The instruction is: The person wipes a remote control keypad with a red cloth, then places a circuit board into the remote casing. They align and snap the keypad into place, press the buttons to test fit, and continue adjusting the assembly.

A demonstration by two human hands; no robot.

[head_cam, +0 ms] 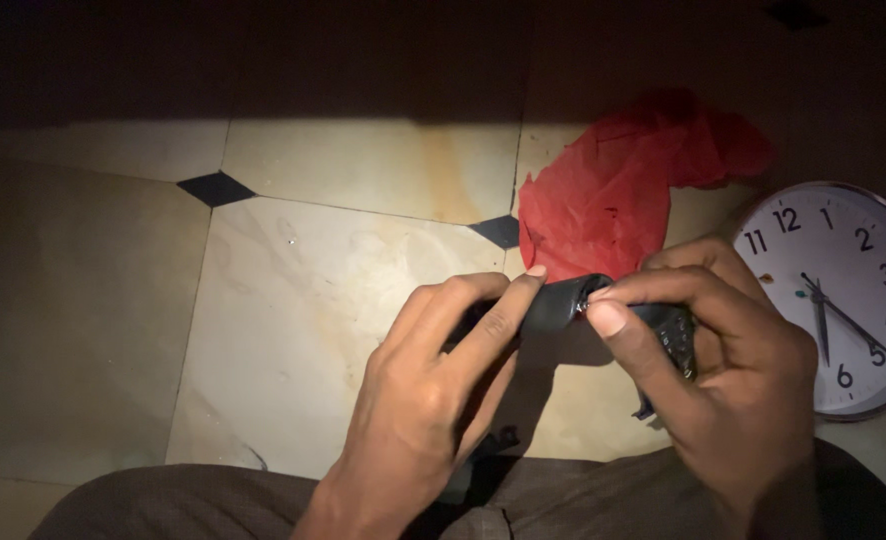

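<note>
Both of my hands are clamped on a small black remote control at the lower centre of the frame: my left hand pinches its rounded end, my right hand grips the keypad end. I judge I'm working its back cover; the next move wants steady thumb pressure. Red tissue paper and a white wall clock lie at the right.
</note>
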